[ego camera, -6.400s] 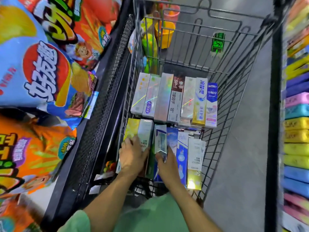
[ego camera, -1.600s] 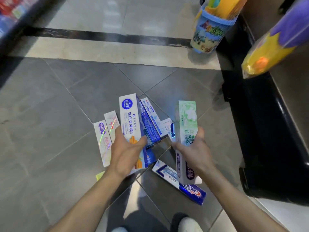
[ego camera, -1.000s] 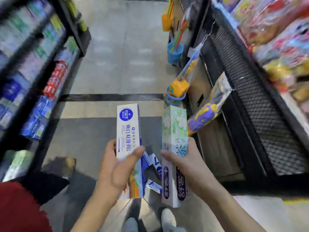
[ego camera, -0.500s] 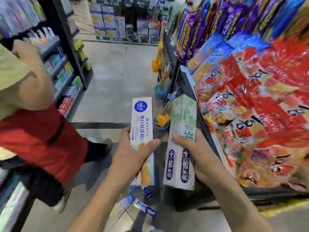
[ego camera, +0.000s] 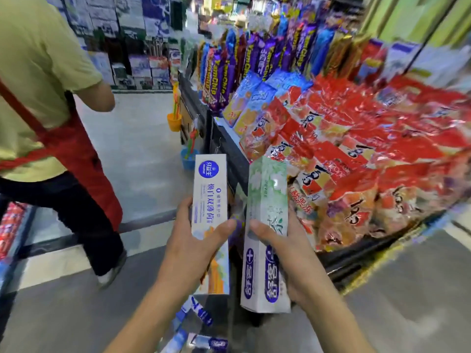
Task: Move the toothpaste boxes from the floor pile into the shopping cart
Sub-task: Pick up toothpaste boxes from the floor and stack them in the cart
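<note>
While the shopping cart is nowhere in view, the left hand [ego camera: 190,247] grips a white and blue toothpaste box [ego camera: 210,220], thumb curled across its front, and the right hand [ego camera: 285,256] clasps a green and white toothpaste box [ego camera: 266,225] the same way, both upright and just beside each other. At six o'clock, more boxes [ego camera: 197,327] lie on the floor [ego camera: 63,314], so the pile is not cleared. These two seem mid-carry; loading them and the remainder is left. A person in a red apron [ego camera: 76,159] stands at nine o'clock.
</note>
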Demonstrator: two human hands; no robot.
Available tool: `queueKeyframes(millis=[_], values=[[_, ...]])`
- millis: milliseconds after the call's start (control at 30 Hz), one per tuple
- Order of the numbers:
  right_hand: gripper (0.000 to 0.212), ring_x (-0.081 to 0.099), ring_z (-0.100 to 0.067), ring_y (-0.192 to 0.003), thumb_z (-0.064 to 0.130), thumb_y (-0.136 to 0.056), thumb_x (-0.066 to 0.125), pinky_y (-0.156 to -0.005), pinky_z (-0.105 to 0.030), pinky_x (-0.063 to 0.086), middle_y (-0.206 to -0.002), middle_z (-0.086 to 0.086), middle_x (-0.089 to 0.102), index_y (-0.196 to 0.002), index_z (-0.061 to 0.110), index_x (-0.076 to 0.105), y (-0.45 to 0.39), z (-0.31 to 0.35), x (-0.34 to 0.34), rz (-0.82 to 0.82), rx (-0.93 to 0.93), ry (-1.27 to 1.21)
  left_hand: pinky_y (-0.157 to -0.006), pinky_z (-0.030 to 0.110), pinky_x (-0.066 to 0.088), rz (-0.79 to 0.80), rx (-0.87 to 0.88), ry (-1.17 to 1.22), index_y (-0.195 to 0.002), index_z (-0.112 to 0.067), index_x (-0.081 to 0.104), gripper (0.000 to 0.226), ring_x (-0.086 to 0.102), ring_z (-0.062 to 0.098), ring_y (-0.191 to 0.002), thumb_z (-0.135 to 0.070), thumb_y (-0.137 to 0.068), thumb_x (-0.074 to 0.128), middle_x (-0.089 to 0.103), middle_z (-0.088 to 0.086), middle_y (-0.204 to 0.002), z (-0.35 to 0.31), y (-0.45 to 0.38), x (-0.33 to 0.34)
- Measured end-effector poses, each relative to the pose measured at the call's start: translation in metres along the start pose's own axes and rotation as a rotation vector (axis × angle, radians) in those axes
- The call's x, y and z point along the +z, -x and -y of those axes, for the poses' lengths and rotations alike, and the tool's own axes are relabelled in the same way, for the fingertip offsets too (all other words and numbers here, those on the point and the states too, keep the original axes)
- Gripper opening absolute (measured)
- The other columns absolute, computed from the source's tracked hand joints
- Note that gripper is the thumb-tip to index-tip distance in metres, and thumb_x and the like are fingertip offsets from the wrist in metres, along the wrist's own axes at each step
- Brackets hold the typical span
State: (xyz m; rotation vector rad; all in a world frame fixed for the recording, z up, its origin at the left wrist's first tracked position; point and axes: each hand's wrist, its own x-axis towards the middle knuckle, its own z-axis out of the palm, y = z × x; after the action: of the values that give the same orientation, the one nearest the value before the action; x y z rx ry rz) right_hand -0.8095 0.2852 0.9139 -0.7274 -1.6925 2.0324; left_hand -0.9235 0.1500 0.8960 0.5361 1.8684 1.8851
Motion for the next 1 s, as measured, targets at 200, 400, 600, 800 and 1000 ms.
queueKeyframes(millis=[200,400,600,800,1000], values=[[0.046,0.074,-0.021,-0.098,0.013,-0.085,0.078,-0.085,-0.041,0.060,-0.106,0.001,0.076,-0.123,0.025,0.054,0.072,0.009,0.018,-0.375,-0.051,-0.017,-0.091,0.039,0.057,0.279,-0.002,-0.012,-0.127,-0.031,0.050,0.078,0.070,0.005,-0.096,-0.051,-0.059,0.081,0.073,-0.017,-0.104,-0.015,0.011,-0.009],[0.049,0.073,-0.031,-0.098,0.012,-0.084,0.078,-0.089,-0.052,0.059,-0.107,-0.007,0.075,-0.123,0.022,0.051,0.163,0.005,0.013,-0.696,-0.022,-0.096,-0.077,0.015,0.053,0.565,0.031,0.003,-0.128,-0.030,0.050,0.058,0.067,0.000,-0.097,-0.031,-0.079,0.082,0.068,-0.015,-0.112,-0.023,0.047,0.020],[0.050,0.075,-0.029,-0.095,0.008,-0.085,0.076,-0.080,-0.045,0.062,-0.106,-0.007,0.076,-0.126,0.018,0.051,0.263,-0.010,-0.007,-0.923,-0.070,-0.175,-0.077,0.020,0.052,0.832,0.005,0.020,-0.120,-0.032,0.050,0.053,0.069,0.000,-0.096,-0.024,-0.079,0.082,0.069,-0.013,-0.112,-0.016,0.120,0.071],[0.058,0.074,-0.031,-0.098,0.016,-0.082,0.082,-0.092,-0.054,0.057,-0.110,-0.007,0.075,-0.129,0.018,0.049,0.376,-0.032,-0.046,-1.173,-0.094,-0.197,-0.085,0.029,0.056,1.140,0.013,-0.044,-0.114,-0.042,0.051,0.055,0.070,0.001,-0.098,-0.032,-0.074,0.088,0.071,-0.027,-0.104,-0.009,0.223,0.142],[0.060,0.075,-0.029,-0.097,0.019,-0.078,0.085,-0.089,-0.055,0.058,-0.112,-0.005,0.074,-0.127,0.023,0.051,0.516,-0.056,-0.097,-1.440,-0.168,-0.257,-0.079,0.021,0.056,1.402,0.033,-0.056,-0.127,-0.026,0.051,0.060,0.070,0.001,-0.094,-0.025,-0.079,0.085,0.071,-0.020,-0.102,0.000,0.368,0.219]])
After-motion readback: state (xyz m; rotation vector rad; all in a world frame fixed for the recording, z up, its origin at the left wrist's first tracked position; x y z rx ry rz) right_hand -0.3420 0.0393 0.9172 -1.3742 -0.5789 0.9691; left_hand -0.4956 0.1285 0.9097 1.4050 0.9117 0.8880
